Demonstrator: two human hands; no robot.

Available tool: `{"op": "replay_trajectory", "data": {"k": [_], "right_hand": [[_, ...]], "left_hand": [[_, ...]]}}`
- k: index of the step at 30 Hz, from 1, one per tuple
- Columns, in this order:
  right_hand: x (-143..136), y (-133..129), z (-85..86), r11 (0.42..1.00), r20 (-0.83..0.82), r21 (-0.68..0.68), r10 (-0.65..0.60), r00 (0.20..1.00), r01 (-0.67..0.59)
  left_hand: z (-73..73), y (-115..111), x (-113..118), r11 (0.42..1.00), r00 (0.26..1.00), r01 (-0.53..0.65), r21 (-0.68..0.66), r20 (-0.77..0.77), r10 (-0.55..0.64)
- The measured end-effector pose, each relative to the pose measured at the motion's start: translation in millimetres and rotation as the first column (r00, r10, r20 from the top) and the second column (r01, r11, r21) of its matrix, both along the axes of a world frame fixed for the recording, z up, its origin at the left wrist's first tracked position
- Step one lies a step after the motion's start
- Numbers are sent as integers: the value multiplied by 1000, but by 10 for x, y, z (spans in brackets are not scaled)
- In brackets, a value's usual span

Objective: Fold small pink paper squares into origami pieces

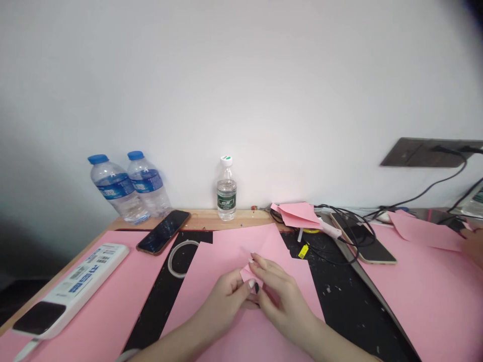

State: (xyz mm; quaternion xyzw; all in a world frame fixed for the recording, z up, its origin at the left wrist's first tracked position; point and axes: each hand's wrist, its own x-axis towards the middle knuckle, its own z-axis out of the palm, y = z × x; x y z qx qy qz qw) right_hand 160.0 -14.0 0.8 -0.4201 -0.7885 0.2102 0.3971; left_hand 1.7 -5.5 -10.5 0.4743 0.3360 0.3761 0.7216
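Between my two hands is a small folded piece of pink paper [247, 273]. My left hand [231, 290] grips its left side, with the thumb pressed on the front. My right hand [278, 284] closes on it from the right, its thumb meeting the left thumb. Most of the paper's lower part is hidden behind the fingers. Beneath both hands lie large pink paper sheets [199, 281] on a black mat [339, 291].
Two blue-capped bottles [130, 196] lean at the back left, near a phone [164, 232] and white power bank [71, 291]. A tape roll [171, 261] lies left. A small bottle [226, 193] stands behind. Cables [350, 256], another phone [366, 239] and a person's hand [473, 246] are right.
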Motion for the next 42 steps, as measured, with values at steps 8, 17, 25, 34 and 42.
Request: {"op": "replay_trajectory", "data": {"k": [8,17,25,34,42], "right_hand": [[27,37,27,994,-82,-26,-103,991,102],[44,65,-58,986,-95,16,-167,981,169],[51,34,-63,998,42,38,-43,998,42],[38,3,42,1000,8,2,-5,1000,5],[26,41,-38,994,-49,-62,-93,994,90]], "left_hand": [[28,-9,-1,1000,993,-21,-20,-118,19],[63,1,-11,1000,995,-11,-16,-104,9],[9,19,-38,985,992,-128,-118,-23,126],[-27,36,-55,983,988,-147,-112,26,150],[15,20,-49,990,994,-113,-81,-9,112]]}}
